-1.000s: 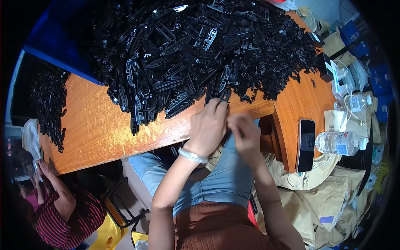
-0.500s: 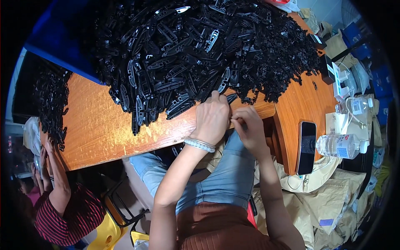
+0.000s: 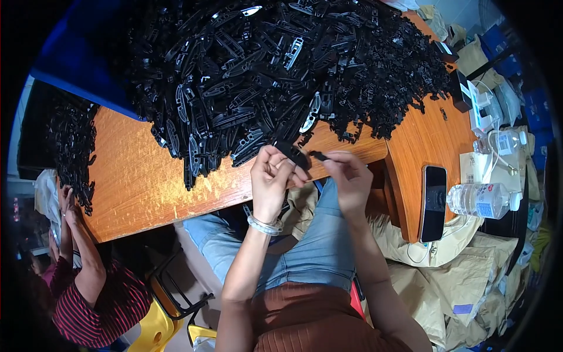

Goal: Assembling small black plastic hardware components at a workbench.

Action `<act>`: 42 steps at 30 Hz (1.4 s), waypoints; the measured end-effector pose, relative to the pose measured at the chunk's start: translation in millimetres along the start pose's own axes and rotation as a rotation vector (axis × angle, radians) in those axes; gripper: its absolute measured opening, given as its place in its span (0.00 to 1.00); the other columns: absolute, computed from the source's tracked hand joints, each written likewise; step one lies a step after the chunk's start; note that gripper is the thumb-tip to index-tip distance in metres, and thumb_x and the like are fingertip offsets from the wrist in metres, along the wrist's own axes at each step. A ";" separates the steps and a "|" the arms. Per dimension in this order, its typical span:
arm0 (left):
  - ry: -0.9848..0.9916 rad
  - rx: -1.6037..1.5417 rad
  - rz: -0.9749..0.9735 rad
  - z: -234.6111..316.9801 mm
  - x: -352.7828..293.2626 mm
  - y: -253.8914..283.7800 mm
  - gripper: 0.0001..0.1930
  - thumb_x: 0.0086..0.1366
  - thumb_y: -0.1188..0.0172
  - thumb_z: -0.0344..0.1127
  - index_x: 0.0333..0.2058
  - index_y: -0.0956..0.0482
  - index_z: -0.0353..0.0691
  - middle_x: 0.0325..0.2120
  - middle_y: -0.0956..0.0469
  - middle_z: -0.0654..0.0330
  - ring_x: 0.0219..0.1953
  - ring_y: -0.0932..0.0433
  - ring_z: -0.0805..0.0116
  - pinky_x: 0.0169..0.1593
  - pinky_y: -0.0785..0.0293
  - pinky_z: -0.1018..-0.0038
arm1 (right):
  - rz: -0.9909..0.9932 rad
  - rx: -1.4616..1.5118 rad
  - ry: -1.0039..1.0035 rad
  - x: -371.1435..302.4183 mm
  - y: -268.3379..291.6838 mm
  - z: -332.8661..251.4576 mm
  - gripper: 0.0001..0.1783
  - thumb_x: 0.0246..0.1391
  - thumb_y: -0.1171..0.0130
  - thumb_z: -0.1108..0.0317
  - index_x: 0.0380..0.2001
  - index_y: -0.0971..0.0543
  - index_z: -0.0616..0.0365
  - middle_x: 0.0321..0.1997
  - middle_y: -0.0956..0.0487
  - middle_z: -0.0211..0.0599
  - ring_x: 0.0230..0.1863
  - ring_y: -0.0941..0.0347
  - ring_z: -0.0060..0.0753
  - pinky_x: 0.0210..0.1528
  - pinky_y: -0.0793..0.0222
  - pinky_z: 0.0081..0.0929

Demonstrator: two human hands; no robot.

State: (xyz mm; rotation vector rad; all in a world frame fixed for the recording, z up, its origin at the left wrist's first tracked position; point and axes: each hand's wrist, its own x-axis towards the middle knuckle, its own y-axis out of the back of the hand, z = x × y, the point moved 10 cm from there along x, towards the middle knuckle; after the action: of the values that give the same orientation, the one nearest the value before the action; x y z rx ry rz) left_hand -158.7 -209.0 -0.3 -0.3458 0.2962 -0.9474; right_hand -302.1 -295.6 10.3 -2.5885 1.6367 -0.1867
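Over by the near edge of the wooden table [image 3: 135, 170], both bare hands are up and close together. The left hand [image 3: 270, 179] is turned partly palm-up, fingers curled snugly around a long black part [image 3: 291, 154]; my guess is that's to keep it steady and facing the other hand. The right hand [image 3: 350, 176] has a small black part [image 3: 318, 155] pinched between thumb and fingertips, other fingers loosely bent, probably because the thing's too tiny for a full grip. Can't tell if the two parts touch, or exactly how the small one is turned.

Straight ahead sits a heap of bigger parts [image 3: 234, 76], with a heap of smaller parts [image 3: 381, 88] running off to the right. Handy layout imo, each hand seems to have its own kind within short reach. Phone [image 3: 433, 202] and water bottle [image 3: 481, 200] are parked over on the right, presumably out of the way.
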 end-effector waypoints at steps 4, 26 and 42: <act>0.084 -0.062 -0.056 3.5 -10.4 -10.1 0.17 0.57 0.47 0.15 0.46 0.35 0.33 0.30 0.23 0.54 0.35 0.19 0.63 0.40 0.21 0.75 | -0.058 0.073 0.130 1.4 -19.5 -18.6 0.05 0.49 0.44 0.80 0.32 0.24 0.67 0.36 0.24 0.36 0.35 0.28 0.20 0.38 0.33 0.16; 0.042 0.451 -0.140 32.7 -29.4 -6.2 0.09 0.54 0.40 0.20 0.35 0.21 0.31 0.26 0.20 0.59 0.26 0.21 0.79 0.29 0.27 0.87 | -0.505 -0.028 -0.309 -21.5 -39.4 2.3 0.16 0.48 0.42 0.79 0.43 0.26 0.64 0.29 0.25 0.29 0.32 0.28 0.18 0.37 0.33 0.16; -0.614 1.461 0.088 74.6 26.0 -57.2 0.16 0.55 0.40 0.36 0.41 0.28 0.35 0.29 0.29 0.54 0.27 0.25 0.53 0.28 0.31 0.64 | -0.211 -0.809 0.599 28.4 -55.5 -48.0 0.08 0.44 0.42 0.79 0.32 0.23 0.65 0.32 0.27 0.42 0.32 0.28 0.41 0.33 0.33 0.31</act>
State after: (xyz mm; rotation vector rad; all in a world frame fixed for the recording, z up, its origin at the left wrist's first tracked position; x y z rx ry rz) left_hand -157.1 -249.5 88.4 0.7219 -0.9311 -0.7158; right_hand -247.2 -297.3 66.6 -3.5921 1.8924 -0.4220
